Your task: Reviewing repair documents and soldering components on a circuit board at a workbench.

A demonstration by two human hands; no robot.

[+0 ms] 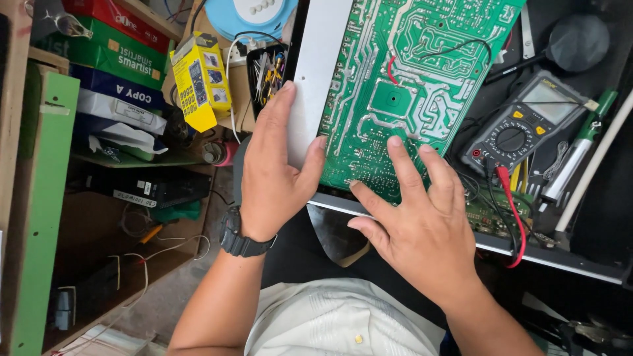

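A large green circuit board (409,86) lies solder side up on a grey metal chassis panel (320,66). My left hand (273,175) grips the chassis's near left edge, thumb touching the board's lower left corner. A black watch sits on that wrist. My right hand (415,217) rests on the board's near edge, fingers spread and fingertips pressing on it. A red wire (390,69) and a black wire (461,47) run over the board.
A grey and yellow multimeter (524,125) with red and black leads lies right of the board. A yellow box (201,79) and a black tray of small tools (267,72) sit to the left. Wooden shelves (39,198) with boxes stand at far left.
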